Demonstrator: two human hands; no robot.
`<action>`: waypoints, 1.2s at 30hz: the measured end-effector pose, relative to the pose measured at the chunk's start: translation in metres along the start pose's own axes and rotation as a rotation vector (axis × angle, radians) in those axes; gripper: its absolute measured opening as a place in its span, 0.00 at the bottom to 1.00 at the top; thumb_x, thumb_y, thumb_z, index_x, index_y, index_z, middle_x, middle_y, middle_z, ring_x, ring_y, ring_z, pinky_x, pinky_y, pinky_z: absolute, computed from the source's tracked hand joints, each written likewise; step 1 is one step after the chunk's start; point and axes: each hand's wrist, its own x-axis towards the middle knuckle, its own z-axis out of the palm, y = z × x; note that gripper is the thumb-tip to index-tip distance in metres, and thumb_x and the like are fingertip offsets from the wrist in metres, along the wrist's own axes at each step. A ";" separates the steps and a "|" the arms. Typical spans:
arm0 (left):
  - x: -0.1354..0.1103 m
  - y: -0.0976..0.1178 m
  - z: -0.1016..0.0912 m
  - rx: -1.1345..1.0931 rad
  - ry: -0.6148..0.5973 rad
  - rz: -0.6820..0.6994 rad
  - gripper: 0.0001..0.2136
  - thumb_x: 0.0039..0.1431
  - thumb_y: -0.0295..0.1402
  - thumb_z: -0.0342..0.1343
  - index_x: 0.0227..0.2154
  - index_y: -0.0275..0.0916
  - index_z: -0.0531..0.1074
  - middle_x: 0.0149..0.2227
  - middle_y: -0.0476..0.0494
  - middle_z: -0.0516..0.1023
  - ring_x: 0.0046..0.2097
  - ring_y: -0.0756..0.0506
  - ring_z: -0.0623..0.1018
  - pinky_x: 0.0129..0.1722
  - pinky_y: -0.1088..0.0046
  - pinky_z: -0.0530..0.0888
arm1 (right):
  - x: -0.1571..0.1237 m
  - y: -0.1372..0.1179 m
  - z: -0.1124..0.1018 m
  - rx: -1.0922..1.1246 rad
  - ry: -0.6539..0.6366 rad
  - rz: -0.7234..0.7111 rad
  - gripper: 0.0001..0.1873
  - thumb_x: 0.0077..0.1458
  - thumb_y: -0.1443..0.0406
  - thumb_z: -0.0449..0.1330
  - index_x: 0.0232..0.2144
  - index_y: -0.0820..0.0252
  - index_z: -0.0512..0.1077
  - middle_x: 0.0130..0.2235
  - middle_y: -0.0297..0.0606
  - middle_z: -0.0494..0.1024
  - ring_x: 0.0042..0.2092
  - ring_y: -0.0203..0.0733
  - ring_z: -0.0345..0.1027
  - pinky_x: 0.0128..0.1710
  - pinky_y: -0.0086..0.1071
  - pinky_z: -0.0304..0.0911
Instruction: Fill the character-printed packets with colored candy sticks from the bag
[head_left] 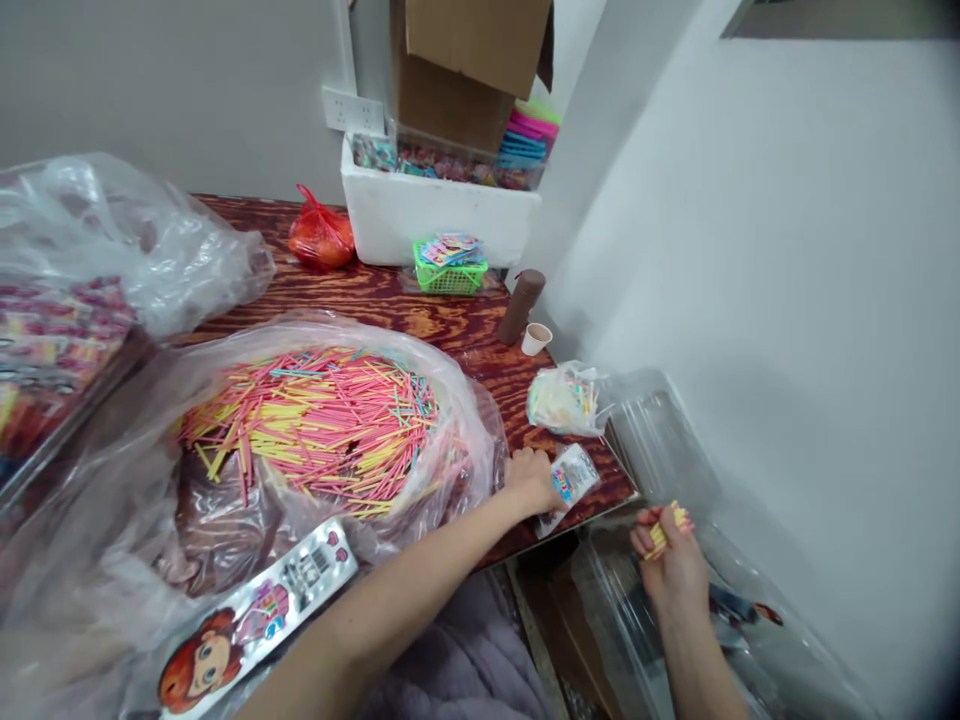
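My left hand (531, 478) rests at the table's right front edge, fingers curled on a small white printed packet (571, 482). My right hand (670, 562) is off the table to the right, over clear plastic, closed on a small bundle of yellow and pink sticks (666, 531). A large clear bag (465, 420) full of pink, yellow and blue sticks (315, 420) lies just left of my left hand. A small bag of light-coloured pieces (561, 400) sits just beyond the packet.
On the wooden table (420, 315) stand a green basket (448, 275), a red bag (321, 238), a white foam box (435, 215), a brown cylinder (521, 305) and a small cup (535, 338). A printed cartoon card (255, 615) lies near me. The white wall (787, 300) is close on the right.
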 end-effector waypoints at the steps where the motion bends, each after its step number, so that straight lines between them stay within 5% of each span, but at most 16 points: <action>1: -0.001 -0.001 0.000 -0.013 -0.009 0.011 0.37 0.32 0.44 0.71 0.48 0.35 0.68 0.52 0.32 0.70 0.52 0.34 0.74 0.48 0.63 0.72 | -0.002 0.002 0.002 0.009 -0.004 0.014 0.20 0.41 0.55 0.71 0.27 0.60 0.67 0.22 0.28 0.71 0.16 0.25 0.53 0.14 0.21 0.50; 5: -0.001 0.002 0.002 -0.070 -0.014 0.097 0.32 0.38 0.43 0.69 0.48 0.36 0.68 0.52 0.35 0.69 0.45 0.37 0.78 0.41 0.64 0.75 | -0.011 0.004 0.027 0.030 -0.100 0.104 0.20 0.41 0.55 0.71 0.29 0.60 0.68 0.21 0.25 0.65 0.16 0.23 0.50 0.14 0.19 0.48; 9: -0.017 0.006 -0.008 -0.092 0.074 0.196 0.24 0.50 0.37 0.63 0.49 0.35 0.68 0.52 0.33 0.69 0.52 0.35 0.73 0.48 0.62 0.72 | -0.024 -0.006 0.054 -0.025 -0.269 0.290 0.18 0.43 0.57 0.71 0.30 0.61 0.70 0.21 0.24 0.61 0.17 0.23 0.47 0.14 0.18 0.46; 12: -0.058 -0.009 -0.026 -0.124 0.178 0.320 0.17 0.58 0.37 0.56 0.50 0.40 0.67 0.54 0.39 0.69 0.57 0.41 0.68 0.54 0.68 0.67 | -0.035 -0.014 0.070 -0.019 -0.422 0.466 0.16 0.47 0.58 0.69 0.35 0.61 0.72 0.23 0.26 0.61 0.20 0.25 0.50 0.16 0.20 0.51; 15: -0.121 -0.054 -0.045 -0.204 0.328 0.569 0.09 0.65 0.35 0.49 0.44 0.40 0.70 0.44 0.44 0.76 0.47 0.46 0.74 0.47 0.72 0.69 | -0.049 -0.014 0.089 0.020 -0.505 0.603 0.12 0.50 0.60 0.67 0.36 0.60 0.73 0.24 0.27 0.60 0.20 0.26 0.49 0.17 0.21 0.53; 19: -0.213 -0.150 -0.052 -0.161 0.650 0.123 0.11 0.66 0.32 0.45 0.30 0.39 0.70 0.30 0.46 0.74 0.36 0.46 0.73 0.38 0.70 0.69 | -0.079 0.000 0.121 0.002 -0.537 0.744 0.18 0.45 0.68 0.69 0.41 0.59 0.74 0.28 0.32 0.66 0.25 0.29 0.57 0.22 0.23 0.61; 21: -0.245 -0.192 -0.048 -0.132 0.793 -0.109 0.09 0.65 0.31 0.45 0.31 0.40 0.69 0.32 0.45 0.73 0.38 0.44 0.73 0.40 0.67 0.68 | -0.099 0.012 0.140 -0.024 -0.580 0.800 0.22 0.43 0.70 0.70 0.44 0.59 0.74 0.32 0.35 0.69 0.28 0.31 0.60 0.27 0.26 0.64; 23: -0.261 -0.218 -0.041 -0.122 0.824 -0.194 0.06 0.62 0.31 0.50 0.40 0.40 0.69 0.41 0.42 0.73 0.45 0.42 0.72 0.45 0.64 0.68 | -0.119 0.026 0.164 -0.052 -0.662 0.827 0.20 0.44 0.68 0.69 0.43 0.60 0.75 0.33 0.37 0.71 0.30 0.33 0.62 0.29 0.28 0.65; 26: -0.261 -0.230 -0.033 -0.086 0.760 -0.263 0.11 0.55 0.34 0.59 0.41 0.40 0.68 0.41 0.43 0.72 0.45 0.40 0.71 0.45 0.63 0.67 | -0.143 0.053 0.197 -0.122 -0.796 0.712 0.17 0.46 0.64 0.68 0.40 0.60 0.76 0.32 0.36 0.71 0.31 0.36 0.63 0.29 0.29 0.63; 29: -0.252 -0.228 -0.033 -0.111 0.759 -0.316 0.07 0.53 0.33 0.60 0.32 0.40 0.68 0.35 0.46 0.70 0.41 0.43 0.71 0.41 0.67 0.67 | -0.158 0.087 0.216 -0.232 -0.816 0.320 0.15 0.49 0.58 0.66 0.39 0.58 0.75 0.30 0.34 0.72 0.33 0.38 0.64 0.35 0.32 0.62; 32: -0.248 -0.229 -0.036 -0.203 0.807 -0.292 0.05 0.56 0.31 0.57 0.27 0.40 0.67 0.32 0.48 0.69 0.38 0.45 0.71 0.37 0.70 0.66 | -0.164 0.118 0.214 -0.422 -0.862 0.028 0.14 0.55 0.56 0.61 0.40 0.57 0.74 0.32 0.35 0.74 0.36 0.41 0.66 0.40 0.33 0.61; 36: -0.252 -0.233 -0.039 -0.276 0.889 -0.243 0.08 0.61 0.31 0.51 0.26 0.40 0.69 0.31 0.48 0.69 0.36 0.46 0.72 0.38 0.70 0.67 | -0.166 0.138 0.203 -0.543 -0.875 -0.047 0.14 0.57 0.56 0.58 0.41 0.57 0.72 0.33 0.35 0.76 0.38 0.43 0.68 0.42 0.34 0.60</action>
